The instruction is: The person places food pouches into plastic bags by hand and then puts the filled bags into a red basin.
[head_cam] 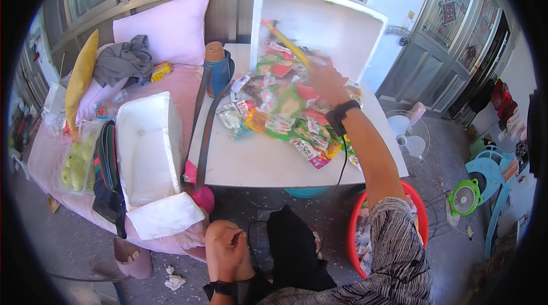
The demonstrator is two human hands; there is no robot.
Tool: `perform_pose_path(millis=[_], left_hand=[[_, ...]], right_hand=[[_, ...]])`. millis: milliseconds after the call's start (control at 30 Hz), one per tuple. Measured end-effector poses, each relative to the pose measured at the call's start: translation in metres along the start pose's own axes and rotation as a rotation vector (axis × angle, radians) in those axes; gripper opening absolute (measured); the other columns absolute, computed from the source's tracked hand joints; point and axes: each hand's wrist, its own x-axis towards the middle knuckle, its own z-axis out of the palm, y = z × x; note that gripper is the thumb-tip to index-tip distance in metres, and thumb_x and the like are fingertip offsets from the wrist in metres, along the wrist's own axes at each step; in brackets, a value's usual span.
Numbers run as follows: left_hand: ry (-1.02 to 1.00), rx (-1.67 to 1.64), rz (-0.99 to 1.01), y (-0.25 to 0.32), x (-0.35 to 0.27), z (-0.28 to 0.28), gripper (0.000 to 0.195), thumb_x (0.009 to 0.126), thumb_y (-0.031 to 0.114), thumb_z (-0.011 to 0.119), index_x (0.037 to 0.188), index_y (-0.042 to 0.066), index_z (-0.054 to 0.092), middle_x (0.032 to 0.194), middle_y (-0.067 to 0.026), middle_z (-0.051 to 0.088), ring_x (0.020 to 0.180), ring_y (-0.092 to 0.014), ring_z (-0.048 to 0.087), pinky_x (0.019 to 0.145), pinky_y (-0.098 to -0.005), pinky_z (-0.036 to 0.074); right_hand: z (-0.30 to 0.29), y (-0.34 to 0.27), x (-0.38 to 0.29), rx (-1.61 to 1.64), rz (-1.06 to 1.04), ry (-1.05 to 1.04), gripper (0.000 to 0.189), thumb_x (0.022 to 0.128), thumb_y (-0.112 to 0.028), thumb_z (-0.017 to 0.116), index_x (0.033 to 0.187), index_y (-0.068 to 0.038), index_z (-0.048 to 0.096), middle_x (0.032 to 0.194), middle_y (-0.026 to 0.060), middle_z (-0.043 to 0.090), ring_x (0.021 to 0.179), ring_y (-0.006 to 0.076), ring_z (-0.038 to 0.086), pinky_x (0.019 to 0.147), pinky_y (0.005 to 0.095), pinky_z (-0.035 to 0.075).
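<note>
My right hand (327,84) grips a yellow stick (287,44) with an orange-red tip, which points into a white foam box (319,18) lying on its side. The hand is blurred, and its finger positions are partly hidden. Beneath it, a pile of small packaged snacks (280,103) spreads from the box's opening across the white table (257,168). My left hand (230,245) rests loosely curled on my bare knee (220,228), with nothing visible in it. Each of my wrists wears a dark band.
A red tub (352,236) of packets stands right of the table. On the pink-covered bed at left are another foam box (147,151), green fruit (77,163) and a dark bag (107,176). A strapped blue flask (218,73) stands on the table. Fans (464,198) sit to the right.
</note>
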Motion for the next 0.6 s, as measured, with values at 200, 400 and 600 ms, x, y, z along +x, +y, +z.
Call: perform_pose_path(millis=[200, 400, 600], left_hand=[[-0.008, 0.02, 0.011, -0.006, 0.003, -0.002, 0.004, 0.073, -0.001, 0.054, 0.076, -0.004, 0.055, 0.067, -0.0024, 0.052, 0.06, -0.006, 0.047, 0.054, -0.0175, 0.037], [-0.033, 0.031, 0.063, -0.012, 0.009, -0.004, 0.004, 0.073, -0.003, 0.052, 0.077, -0.004, 0.054, 0.068, -0.0027, 0.052, 0.061, -0.007, 0.048, 0.055, -0.0179, 0.038], [-0.033, 0.011, 0.107, -0.009, 0.016, -0.001, 0.003, 0.073, -0.002, 0.053, 0.075, -0.004, 0.055, 0.066, -0.0022, 0.052, 0.06, -0.007, 0.047, 0.054, -0.0178, 0.037]], right_hand=[[-0.002, 0.031, -0.018, 0.013, 0.036, -0.125, 0.032, 0.075, -0.021, 0.045, 0.104, -0.011, 0.054, 0.077, 0.0163, 0.059, 0.074, 0.0308, 0.058, 0.068, 0.0421, 0.046], [-0.044, 0.06, -0.08, 0.192, 0.105, -0.192, 0.035, 0.075, -0.019, 0.047, 0.107, -0.008, 0.053, 0.081, 0.0232, 0.057, 0.075, 0.0361, 0.056, 0.071, 0.0414, 0.044], [-0.135, 0.039, -0.15, 0.41, 0.259, -0.291, 0.039, 0.077, -0.018, 0.047, 0.113, -0.003, 0.048, 0.061, 0.0188, 0.053, 0.055, 0.0215, 0.052, 0.055, 0.0322, 0.041]])
